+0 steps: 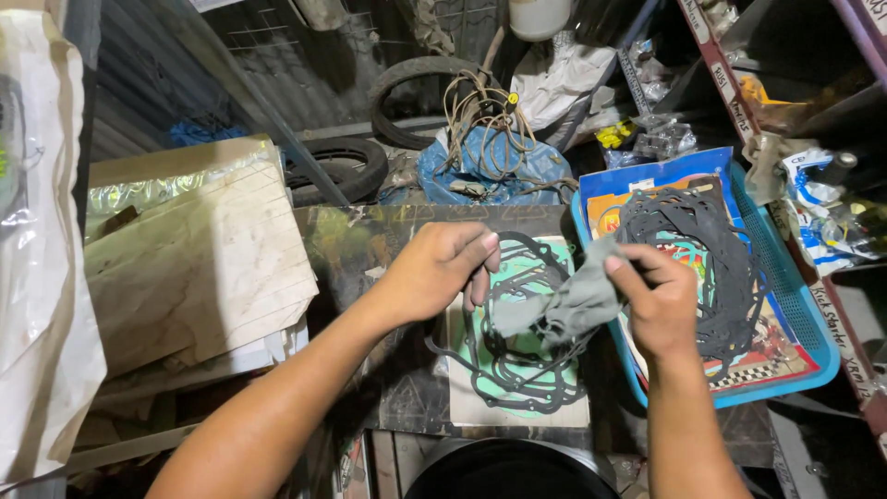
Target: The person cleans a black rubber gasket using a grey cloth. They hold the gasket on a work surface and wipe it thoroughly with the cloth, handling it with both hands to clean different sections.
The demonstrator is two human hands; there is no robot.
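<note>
Left hand [434, 271]: fingers curled downward, tips pinching the left end of a grey gasket sheet [564, 305]. Right hand [658, 296]: thumb and fingers clenched on the right end of the same sheet. The sheet hangs crumpled between the two hands, just above the surface [351, 240].

Directly beneath the hands lies a pale card with green print [517, 407], flat on the dark surface. Thin dark gaskets [508, 374] lie on this card in looping outlines, overlapping one another; the exact number cannot be told.

To the right, touching the edge of the surface, stands a blue plastic tray [795, 314]. It holds printed cards and a heap of black gaskets [702, 236], tangled together.

To the left, a stack of worn cardboard sheets [194, 268] lies tilted, well apart from the hands. Behind the surface: two black tyres [346, 166], a blue bag [490, 171] with a bundle of tan wires [485, 125] resting on it. A shelf with packaged parts [822, 203] runs along the right side
</note>
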